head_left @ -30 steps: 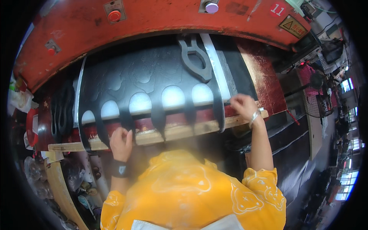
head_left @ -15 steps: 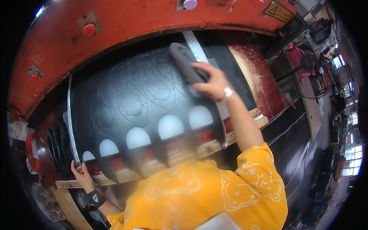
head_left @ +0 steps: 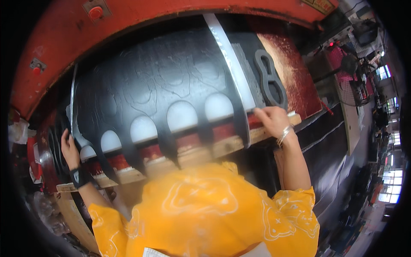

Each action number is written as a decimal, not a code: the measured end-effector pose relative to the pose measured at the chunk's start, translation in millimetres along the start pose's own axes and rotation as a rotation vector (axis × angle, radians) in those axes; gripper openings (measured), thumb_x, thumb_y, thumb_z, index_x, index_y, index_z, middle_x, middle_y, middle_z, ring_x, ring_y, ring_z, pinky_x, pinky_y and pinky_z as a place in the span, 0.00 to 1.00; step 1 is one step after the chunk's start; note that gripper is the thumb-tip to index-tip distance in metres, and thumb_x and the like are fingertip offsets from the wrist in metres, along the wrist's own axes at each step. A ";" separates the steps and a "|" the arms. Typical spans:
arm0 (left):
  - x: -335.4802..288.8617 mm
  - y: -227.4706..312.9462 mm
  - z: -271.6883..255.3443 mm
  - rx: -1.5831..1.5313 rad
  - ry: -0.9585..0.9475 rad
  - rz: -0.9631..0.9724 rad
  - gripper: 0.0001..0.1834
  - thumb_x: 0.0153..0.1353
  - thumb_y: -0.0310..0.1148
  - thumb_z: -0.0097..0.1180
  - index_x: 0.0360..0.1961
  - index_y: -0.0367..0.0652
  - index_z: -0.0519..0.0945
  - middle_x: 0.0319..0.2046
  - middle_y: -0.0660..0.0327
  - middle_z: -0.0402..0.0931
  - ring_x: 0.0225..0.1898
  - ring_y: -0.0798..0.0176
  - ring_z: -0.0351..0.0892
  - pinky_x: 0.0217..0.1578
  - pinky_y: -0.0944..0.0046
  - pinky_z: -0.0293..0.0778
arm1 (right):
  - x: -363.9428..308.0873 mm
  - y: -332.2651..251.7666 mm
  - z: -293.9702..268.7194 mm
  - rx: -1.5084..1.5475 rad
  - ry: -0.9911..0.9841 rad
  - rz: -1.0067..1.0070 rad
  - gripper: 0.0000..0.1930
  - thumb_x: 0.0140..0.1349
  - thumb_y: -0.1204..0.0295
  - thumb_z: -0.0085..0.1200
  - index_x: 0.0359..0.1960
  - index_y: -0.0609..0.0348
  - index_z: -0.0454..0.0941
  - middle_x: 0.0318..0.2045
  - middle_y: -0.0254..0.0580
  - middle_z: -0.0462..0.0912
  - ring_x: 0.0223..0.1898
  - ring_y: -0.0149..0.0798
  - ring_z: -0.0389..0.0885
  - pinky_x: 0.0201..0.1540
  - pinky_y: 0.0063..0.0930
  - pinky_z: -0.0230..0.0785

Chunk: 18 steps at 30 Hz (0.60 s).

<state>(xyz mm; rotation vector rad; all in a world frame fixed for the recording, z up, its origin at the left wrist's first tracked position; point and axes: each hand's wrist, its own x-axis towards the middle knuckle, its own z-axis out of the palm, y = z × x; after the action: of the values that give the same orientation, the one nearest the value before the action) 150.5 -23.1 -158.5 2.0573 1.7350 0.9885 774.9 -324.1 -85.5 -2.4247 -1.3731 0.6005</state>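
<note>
A large black sheet (head_left: pixel 141 81) with sole-shaped outlines lies across the red machine's bed, between two pale metal strips. My right hand (head_left: pixel 274 122) is closed at the near end of the right metal strip (head_left: pixel 233 64), fingertips against it. At the near end of the left metal strip (head_left: pixel 73 100), my left hand (head_left: pixel 70 152) has its thumb and fingers bent around the edge there. A dark grey figure-eight-shaped piece (head_left: pixel 262 66) with two openings rests flat to the right of the right strip.
White rounded patches (head_left: pixel 182 115) show along the sheet's near edge, with black tongues hanging between them over a wooden rail (head_left: pixel 227 147). The red machine body (head_left: pixel 141 10) rises behind, bearing red buttons (head_left: pixel 95 13). More dark looped pieces (head_left: pixel 55 145) lie far left. A fan (head_left: pixel 349 64) stands right.
My right hand has put the figure-eight-shaped piece down on the right and come back to the strip's near end. The view has shifted; my left hand stays by the left strip.
</note>
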 end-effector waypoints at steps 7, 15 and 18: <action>-0.4 -30.3 -39.7 -0.071 -0.085 -0.052 0.17 0.67 0.34 0.48 0.52 0.33 0.75 0.49 0.57 0.76 0.51 0.65 0.73 0.56 0.68 0.64 | -59.6 -8.5 26.5 0.534 -0.312 0.066 0.17 0.61 0.61 0.55 0.30 0.67 0.80 0.19 0.46 0.79 0.23 0.29 0.75 0.29 0.28 0.69; -28.8 171.5 -4.5 -0.338 -0.205 0.093 0.19 0.66 0.30 0.49 0.56 0.34 0.72 0.50 0.55 0.75 0.51 0.64 0.73 0.55 0.66 0.66 | -30.3 -0.9 19.1 0.773 -0.224 -0.043 0.21 0.64 0.67 0.52 0.55 0.68 0.72 0.41 0.35 0.81 0.41 0.28 0.78 0.46 0.22 0.71; -53.0 298.2 77.5 -0.231 -0.558 0.466 0.20 0.54 0.25 0.55 0.51 0.39 0.77 0.45 0.56 0.78 0.45 0.63 0.77 0.47 0.67 0.71 | -0.8 -13.1 42.4 0.995 -0.499 0.039 0.18 0.65 0.66 0.51 0.51 0.67 0.74 0.41 0.37 0.80 0.41 0.31 0.79 0.45 0.25 0.72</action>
<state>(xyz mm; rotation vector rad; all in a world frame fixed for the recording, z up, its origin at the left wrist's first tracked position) 424.6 -129.2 -51.9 2.3275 0.8499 0.5922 744.1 -316.2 -116.5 -1.5296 -0.8204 1.5247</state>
